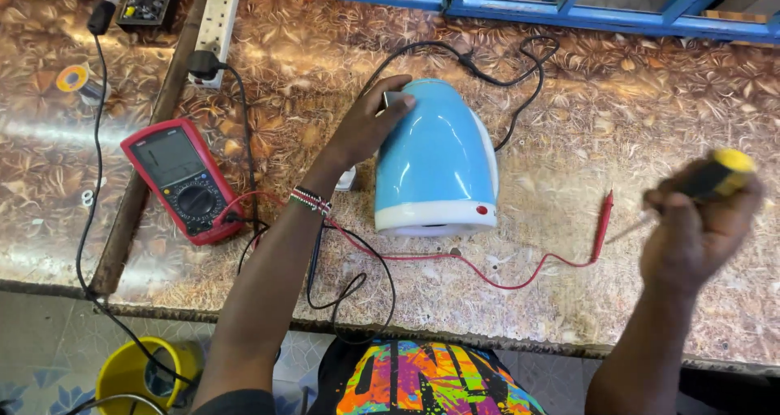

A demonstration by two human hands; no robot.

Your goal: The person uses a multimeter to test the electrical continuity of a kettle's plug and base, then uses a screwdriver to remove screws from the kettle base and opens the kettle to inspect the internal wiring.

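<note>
At the near edge of the bench, six o'clock, a bright printed shirt [426, 378] and two forearms reaching up over the patterned worktop [650, 98]

- Right hand [695, 224], four o'clock: fingers curled tight round a screwdriver [719, 175] with yellow-and-black handle; thin shaft points left toward the red probe [602, 220]. Tip blurred, touching nothing that I can make out. Hand well apart from the kettle.
- Red probe lies loose on the bench; its red lead [455, 260] loops back left to the meter. Neither hand holds it.
- Blue kettle [435, 167], centre: lying on its side, white base ring toward the person. Base looks closed; no screws or cover seen lying about, so by my judgement the opening-up is not begun, only steadying and tool in hand.
- Left hand [366, 126], eleven o'clock of the kettle: fingers half spread, resting on the kettle's far upper end by a small grey part; a bracing touch more than a full grip. Beaded band at the wrist.
- Red meter [183, 179], nine o'clock, face up, leads plugged.
- Black cord [496, 73] trails behind the kettle, twelve o'clock.
- White power strip [218, 17], eleven o'clock, far edge, one black plug in
</note>
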